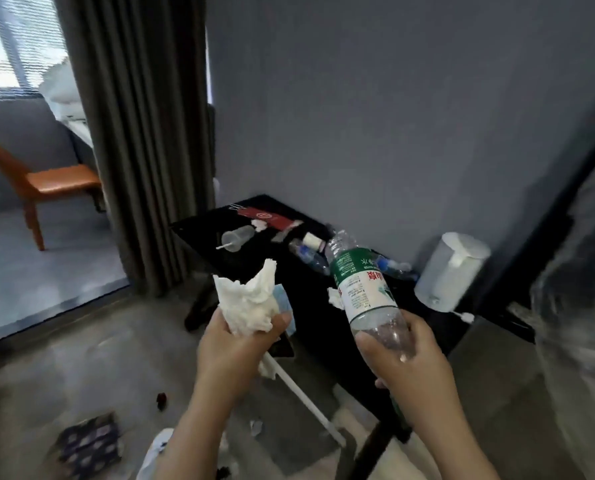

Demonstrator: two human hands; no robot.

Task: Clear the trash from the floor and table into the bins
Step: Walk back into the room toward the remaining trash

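The black table (309, 292) carries most of the remaining litter. A white jug (451, 271) stands at its far edge near the right corner and looks like something to leave alone.

The right hand (406, 355) is curled round the base of a clear plastic bottle (361, 289) with a green and white label, held tilted over the table's near edge with its neck pointing away. The left hand (233, 344) is clenched round a wad of white tissue (251, 303), just off the table's left edge.

With both hands full, the sensible step is probably to go to the bins now rather than reach for more. No bin shows plainly, so look for them before moving. Whether the bottle is capped or holds liquid is too blurred to tell, so keep its neck up. Squeeze the tissue tight so no shreds drop.

For the next pass:
- crushed small bottles (309, 252) along the far edge
- a plastic cup (237, 235) on its side near the left corner
- a red packet (268, 216) at the far corner
- a tissue scrap (335, 297) beside the held bottle

On the floor below the near edge lie a patterned wrapper (90, 441) and a small paper scrap (256, 427).
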